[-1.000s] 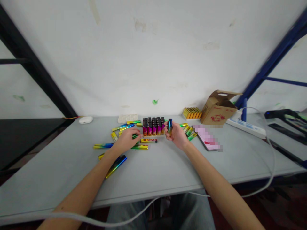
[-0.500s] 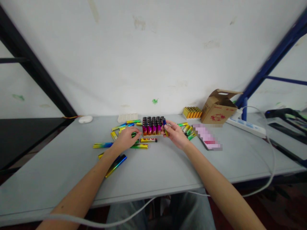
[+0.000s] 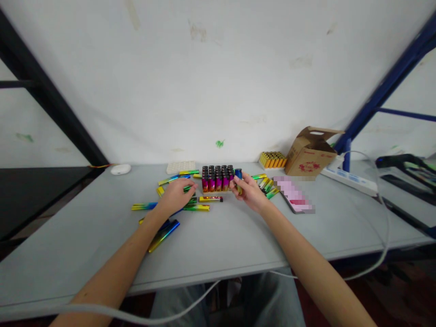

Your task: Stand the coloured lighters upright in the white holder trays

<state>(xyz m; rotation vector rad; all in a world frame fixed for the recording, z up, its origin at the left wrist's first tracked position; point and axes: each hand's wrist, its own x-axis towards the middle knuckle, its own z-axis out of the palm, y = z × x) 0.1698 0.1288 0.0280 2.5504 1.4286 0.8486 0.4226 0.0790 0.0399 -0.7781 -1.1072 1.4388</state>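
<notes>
A pink-screened phone (image 3: 294,195) lies near a white power strip (image 3: 350,181).

I see the right hand (image 3: 251,192) holding a shiny blue-topped battery (image 3: 238,174) just beside rows of purple batteries (image 3: 215,181) on the gray tabletop (image 3: 238,245). The left hand (image 3: 175,195) curls over shiny strips (image 3: 165,236); I can't tell if it grips any. Yellow batteries (image 3: 274,160) stand near an open cardboard box (image 3: 308,163).

Free tabletop (image 3: 235,240) lies between the forearms (image 3: 296,240); beyond, upright purple cylinders (image 3: 218,182) block the way.
</notes>
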